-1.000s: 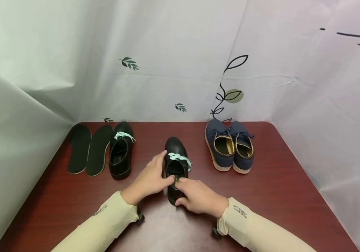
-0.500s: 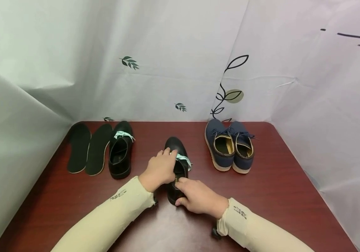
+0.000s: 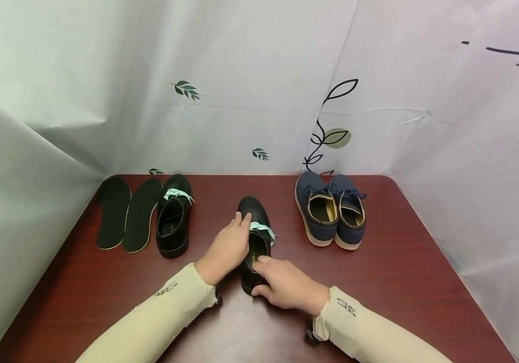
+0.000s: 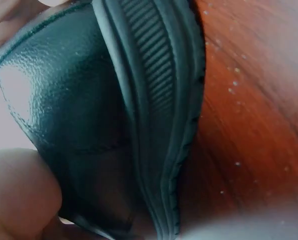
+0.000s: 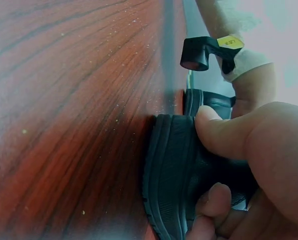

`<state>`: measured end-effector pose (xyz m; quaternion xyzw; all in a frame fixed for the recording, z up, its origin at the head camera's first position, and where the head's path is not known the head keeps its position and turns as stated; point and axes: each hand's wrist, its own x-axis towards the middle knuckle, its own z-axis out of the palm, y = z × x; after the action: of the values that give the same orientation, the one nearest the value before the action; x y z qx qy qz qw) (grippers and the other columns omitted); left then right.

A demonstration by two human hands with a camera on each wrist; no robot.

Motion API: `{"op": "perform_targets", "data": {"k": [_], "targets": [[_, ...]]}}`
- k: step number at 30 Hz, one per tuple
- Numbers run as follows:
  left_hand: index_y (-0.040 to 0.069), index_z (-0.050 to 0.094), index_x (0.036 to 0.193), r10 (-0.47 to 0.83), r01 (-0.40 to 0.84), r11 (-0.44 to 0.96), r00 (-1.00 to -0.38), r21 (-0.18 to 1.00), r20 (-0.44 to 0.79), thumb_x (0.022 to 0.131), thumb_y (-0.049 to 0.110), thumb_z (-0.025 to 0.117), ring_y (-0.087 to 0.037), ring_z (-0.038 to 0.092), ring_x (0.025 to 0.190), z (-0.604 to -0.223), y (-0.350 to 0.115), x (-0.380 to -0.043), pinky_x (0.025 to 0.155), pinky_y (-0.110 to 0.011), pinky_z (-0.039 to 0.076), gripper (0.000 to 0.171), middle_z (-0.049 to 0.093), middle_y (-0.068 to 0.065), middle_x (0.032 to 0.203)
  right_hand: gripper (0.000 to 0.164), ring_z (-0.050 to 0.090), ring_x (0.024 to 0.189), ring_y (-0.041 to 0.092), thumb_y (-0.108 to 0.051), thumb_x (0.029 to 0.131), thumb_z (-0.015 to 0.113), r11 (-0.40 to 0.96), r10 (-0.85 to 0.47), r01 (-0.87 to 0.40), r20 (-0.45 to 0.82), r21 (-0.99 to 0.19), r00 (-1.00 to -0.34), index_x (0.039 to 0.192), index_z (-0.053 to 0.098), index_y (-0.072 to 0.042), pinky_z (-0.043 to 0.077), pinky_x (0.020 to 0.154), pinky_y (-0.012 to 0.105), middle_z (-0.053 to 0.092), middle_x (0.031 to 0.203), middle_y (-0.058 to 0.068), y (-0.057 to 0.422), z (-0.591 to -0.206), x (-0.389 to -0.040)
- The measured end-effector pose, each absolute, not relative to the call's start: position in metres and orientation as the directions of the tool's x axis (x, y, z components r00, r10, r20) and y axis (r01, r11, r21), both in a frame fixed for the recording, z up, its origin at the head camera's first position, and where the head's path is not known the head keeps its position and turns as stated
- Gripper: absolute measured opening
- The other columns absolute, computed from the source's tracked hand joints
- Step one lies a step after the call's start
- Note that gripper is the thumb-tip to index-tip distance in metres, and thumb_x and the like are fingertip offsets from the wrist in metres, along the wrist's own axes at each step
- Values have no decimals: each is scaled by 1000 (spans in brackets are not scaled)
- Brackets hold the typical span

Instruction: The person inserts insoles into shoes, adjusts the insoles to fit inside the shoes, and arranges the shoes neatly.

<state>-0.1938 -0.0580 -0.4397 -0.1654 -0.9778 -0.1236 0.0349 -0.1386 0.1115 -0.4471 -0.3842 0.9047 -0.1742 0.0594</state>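
Observation:
A black leather shoe (image 3: 253,206) with pale mint laces (image 3: 263,230) stands mid-table, toe pointing away. At its heel my right hand (image 3: 288,287) grips the collar, thumb on the outside and fingertips reaching into the opening. My left hand (image 3: 226,250) rests along the shoe's left upper edge, its visible fingers extended toward the laces; its thumb is hidden. Close up in the left wrist view, the shoe's ribbed sole edge (image 4: 151,55) lies against the table, with a finger (image 4: 21,192) over the upper. The right wrist view shows my right thumb (image 5: 224,132) pressing the heel.
A matching black shoe (image 3: 174,237) with mint laces stands at the left. Two dark insoles (image 3: 114,214) lie next to it by the table's left edge. A pair of navy shoes (image 3: 320,229) stands at the back right. White patterned curtains (image 3: 223,101) enclose the red-brown table (image 3: 404,282).
My left hand has shifted from the shoe's left side up over the laces, then slid slightly back to the left. The right hand and the shoe have stayed nearly still.

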Motion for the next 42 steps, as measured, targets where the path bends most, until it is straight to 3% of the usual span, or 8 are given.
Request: {"op": "perform_targets", "data": {"k": [8,12,16,19,22,27,37,42], "targets": [[-3,48,145,354,387,892,-919,233,173,102,10,51,-43,59,127,-444,-59,-197,103,-49,56,45,50,-37,147,23,59,82,5,-37,93,71,566,-745,-637,7,-523,-667,110,65,-23,56,77,29,63,102,-7,126,-441,-149],[-3,49,143,354,396,886,-913,242,201,101,9,52,-43,60,125,-445,-60,-197,101,-50,56,44,52,-37,145,19,58,74,6,-28,94,71,483,-658,-558,140,-675,-740,110,66,-19,55,68,28,67,97,-2,131,-435,-167],[-4,50,142,358,404,883,-908,237,216,100,10,54,-43,62,123,-447,-60,-196,97,-51,59,44,53,-38,143,33,60,73,13,-26,92,71,605,-502,-556,269,-570,-822,123,63,-16,57,68,35,64,110,7,127,-431,-190],[-5,49,143,364,410,882,-906,233,215,101,9,54,-44,62,122,-448,-59,-196,96,-51,59,44,52,-39,144,57,67,88,22,-33,93,66,740,-517,-537,170,-405,-839,144,49,-14,61,80,43,52,139,17,120,-433,-206],[-5,49,143,368,414,878,-905,241,214,101,8,53,-45,62,122,-450,-58,-195,96,-52,59,43,52,-40,144,67,66,114,33,-36,97,57,788,-536,-515,38,-337,-844,155,34,-13,57,97,50,40,155,23,114,-438,-218],[-3,48,143,367,411,868,-909,279,199,101,8,54,-45,59,126,-450,-56,-194,97,-54,58,44,48,-40,146,60,44,144,33,-31,102,47,775,-544,-502,-3,-384,-839,158,32,-14,44,114,54,38,162,20,118,-450,-227],[4,36,152,362,358,846,-930,396,67,101,11,51,-41,47,139,-444,-67,-197,108,-56,51,54,36,-33,159,52,42,144,29,-33,101,49,686,-511,-437,43,-581,-859,153,42,-26,50,102,48,37,163,16,122,-461,-228],[8,40,152,388,372,806,-920,461,63,99,15,51,-35,44,143,-437,-82,-193,111,-56,48,55,42,-23,160,50,40,145,21,-35,101,51,660,-514,-447,71,-604,-855,150,46,-32,51,103,47,43,159,13,120,-464,-228]]}}
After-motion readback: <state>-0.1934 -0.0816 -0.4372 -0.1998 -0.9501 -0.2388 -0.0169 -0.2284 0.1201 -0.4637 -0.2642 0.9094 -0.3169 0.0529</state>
